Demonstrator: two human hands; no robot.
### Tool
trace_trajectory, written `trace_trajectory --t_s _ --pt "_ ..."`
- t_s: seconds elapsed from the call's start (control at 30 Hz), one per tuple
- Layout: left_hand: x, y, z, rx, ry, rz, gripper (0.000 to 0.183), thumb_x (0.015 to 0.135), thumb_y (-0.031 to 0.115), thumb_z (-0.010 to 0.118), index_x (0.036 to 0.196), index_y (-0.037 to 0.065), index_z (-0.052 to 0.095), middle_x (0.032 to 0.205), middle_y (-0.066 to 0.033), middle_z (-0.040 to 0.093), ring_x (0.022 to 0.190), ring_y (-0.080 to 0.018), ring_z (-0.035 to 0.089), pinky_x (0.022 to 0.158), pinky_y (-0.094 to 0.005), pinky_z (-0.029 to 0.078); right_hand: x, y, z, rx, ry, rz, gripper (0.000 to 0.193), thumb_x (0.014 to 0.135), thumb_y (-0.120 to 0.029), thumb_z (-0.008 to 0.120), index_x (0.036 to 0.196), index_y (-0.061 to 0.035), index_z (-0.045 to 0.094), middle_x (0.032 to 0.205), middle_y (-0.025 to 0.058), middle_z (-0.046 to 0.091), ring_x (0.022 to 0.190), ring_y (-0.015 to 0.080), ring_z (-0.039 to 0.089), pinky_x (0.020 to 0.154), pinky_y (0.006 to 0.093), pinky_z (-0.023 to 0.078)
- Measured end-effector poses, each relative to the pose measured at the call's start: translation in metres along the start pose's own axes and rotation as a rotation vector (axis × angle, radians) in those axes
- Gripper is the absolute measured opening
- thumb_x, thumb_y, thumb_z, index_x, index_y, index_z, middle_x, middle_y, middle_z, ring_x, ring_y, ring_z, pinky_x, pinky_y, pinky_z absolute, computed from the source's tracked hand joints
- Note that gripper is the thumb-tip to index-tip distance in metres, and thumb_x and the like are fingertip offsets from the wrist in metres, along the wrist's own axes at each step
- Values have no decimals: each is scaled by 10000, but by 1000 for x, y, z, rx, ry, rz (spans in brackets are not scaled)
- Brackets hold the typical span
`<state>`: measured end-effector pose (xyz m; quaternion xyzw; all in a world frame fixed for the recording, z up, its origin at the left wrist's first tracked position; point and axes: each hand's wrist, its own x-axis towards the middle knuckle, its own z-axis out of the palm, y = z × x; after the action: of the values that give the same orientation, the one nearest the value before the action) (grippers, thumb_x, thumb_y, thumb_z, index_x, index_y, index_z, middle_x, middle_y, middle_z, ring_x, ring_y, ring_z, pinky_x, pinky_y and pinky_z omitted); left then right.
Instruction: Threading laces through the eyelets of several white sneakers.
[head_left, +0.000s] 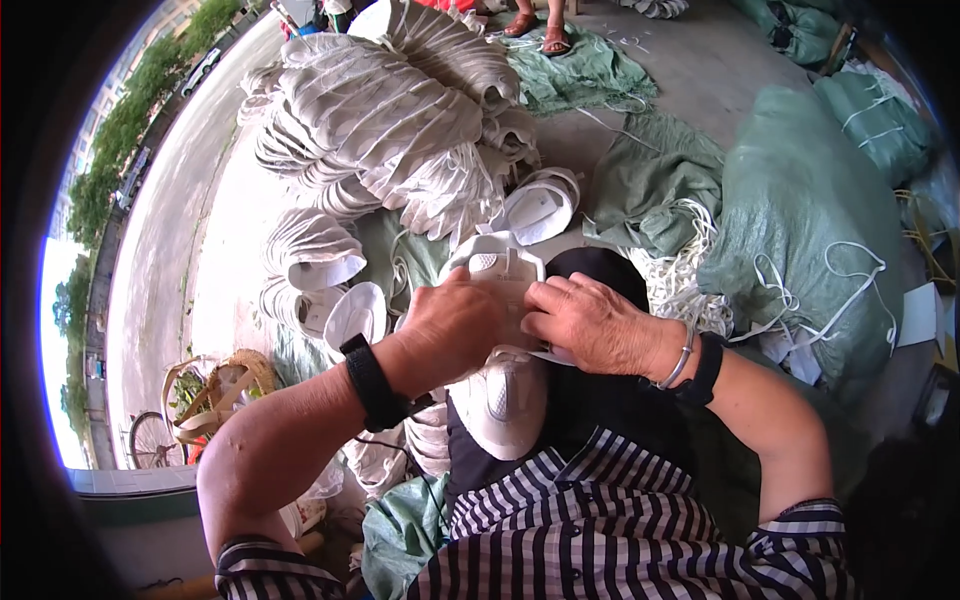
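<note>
White shoe upper (500, 405) over black lap (612, 410) — green sacks (795, 210) crowd concrete floor (690, 50).

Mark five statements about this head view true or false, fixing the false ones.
1. The left hand and right hand both touch a white piece. True.
2. The big bundle at right is bright orange. False: it is a green sack.
3. A metal bracelet is on the right wrist. True.
4. The wearer's clothing is plain red. False: the shirt is striped.
5. Stacked white pieces lie beyond the hands. True.
</note>
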<state>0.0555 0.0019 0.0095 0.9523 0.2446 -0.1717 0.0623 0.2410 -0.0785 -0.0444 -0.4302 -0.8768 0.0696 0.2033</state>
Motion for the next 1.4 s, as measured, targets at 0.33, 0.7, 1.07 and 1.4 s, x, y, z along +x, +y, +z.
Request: trace_trajectory --t_s 0.33,0.7,1.07,1.4 --pt "17 5 12 -1162 117 -367 233 901 195 533 967 -29 530 669 -109 581 658 -193 608 634 -320 489 -9 2 2 -57 18 -62 102 701 -132 661 782 -86 619 880 62 500 877 204 541 719 332 421" --pt "31 6 22 -408 14 -32 225 771 284 639 880 94 690 775 -149 654 762 -320 645 689 -385 506 -13 4 13 -88 128 -90 160 660 -184 695 795 -122 637 871 19 516 837 194 521 739 344 399" --pt "27 22 24 -84 -1 -2 234 786 283 654 850 58 663 780 -114 668 752 -283 671 630 -396 530 -12 5 21 -188 255 -137 74 749 -196 615 719 -133 593 760 20 470 744 176 512 656 314 398" --pt "-24 -13 13 -1351 483 -284 156 942 176 534 896 26 537 638 46 454 480 -8 410 413 -170 320 -13 -4 1 125 277 -2 147 723 -177 700 842 -125 631 833 9 549 796 178 556 748 322 405"
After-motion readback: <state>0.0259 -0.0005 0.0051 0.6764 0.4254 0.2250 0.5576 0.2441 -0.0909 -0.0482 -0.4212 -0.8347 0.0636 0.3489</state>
